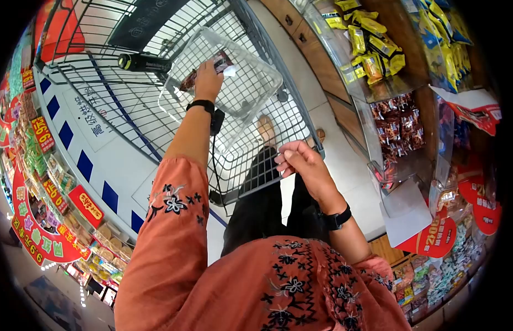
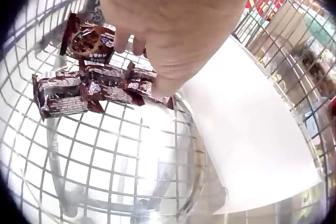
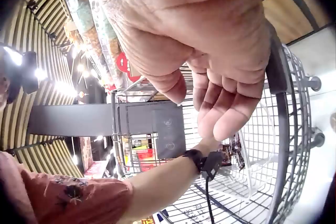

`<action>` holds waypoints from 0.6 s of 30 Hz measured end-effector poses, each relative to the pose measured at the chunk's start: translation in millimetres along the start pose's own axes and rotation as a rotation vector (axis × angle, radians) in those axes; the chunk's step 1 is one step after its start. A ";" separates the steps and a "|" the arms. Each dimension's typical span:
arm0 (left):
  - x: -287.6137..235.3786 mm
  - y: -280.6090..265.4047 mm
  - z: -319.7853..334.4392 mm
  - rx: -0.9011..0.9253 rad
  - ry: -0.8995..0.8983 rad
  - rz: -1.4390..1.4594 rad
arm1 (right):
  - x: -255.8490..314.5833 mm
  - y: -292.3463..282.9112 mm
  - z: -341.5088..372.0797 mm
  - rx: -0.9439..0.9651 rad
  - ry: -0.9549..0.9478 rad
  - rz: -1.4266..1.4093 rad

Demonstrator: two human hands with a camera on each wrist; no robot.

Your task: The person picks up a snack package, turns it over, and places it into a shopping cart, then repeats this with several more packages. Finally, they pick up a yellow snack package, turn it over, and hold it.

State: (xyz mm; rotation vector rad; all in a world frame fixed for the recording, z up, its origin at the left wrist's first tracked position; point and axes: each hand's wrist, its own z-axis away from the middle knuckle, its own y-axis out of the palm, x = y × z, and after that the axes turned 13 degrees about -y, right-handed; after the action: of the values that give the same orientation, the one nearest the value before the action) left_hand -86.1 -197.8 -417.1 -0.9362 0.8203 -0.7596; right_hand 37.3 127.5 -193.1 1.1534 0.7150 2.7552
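Bright indoor light fills the head view, whose round lens leaves black corners and bends the crowded, colourful snack shelves (image 1: 59,175) into curves near the edge. Glare whitens patches of the clear rectangular plastic basket (image 1: 262,77). The left wrist view is overexposed: the blank white sheet (image 2: 247,134) loses nearly all detail, and print on the shiny brown plastic packets (image 2: 60,95) looks soft. In the right wrist view, glowing white lamps (image 3: 65,88) flare near the pale slatted ceiling (image 3: 47,35).

From here I see glossy brown rectangular plastic packets (image 2: 63,95), a smooth clear plastic basket (image 1: 255,91) — and a matt coral cloth blouse (image 1: 229,292).
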 end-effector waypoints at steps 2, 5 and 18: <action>-6.5 7.5 -9.8 0.014 0.035 -0.083 | -3.1 0.0 -2.3 -0.020 0.017 -0.014; -13.4 13.1 -20.9 -0.027 0.107 -0.203 | -3.7 -1.7 -3.6 -0.038 0.031 -0.035; -20.5 9.0 37.5 0.002 0.325 -0.384 | -0.5 -4.3 3.9 -0.030 -0.040 -0.029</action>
State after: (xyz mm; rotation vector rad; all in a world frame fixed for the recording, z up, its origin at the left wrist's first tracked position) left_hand -62.1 -163.0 -406.6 -0.9952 0.9319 -1.2697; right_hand 39.8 132.7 -193.0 1.1790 0.6785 2.7017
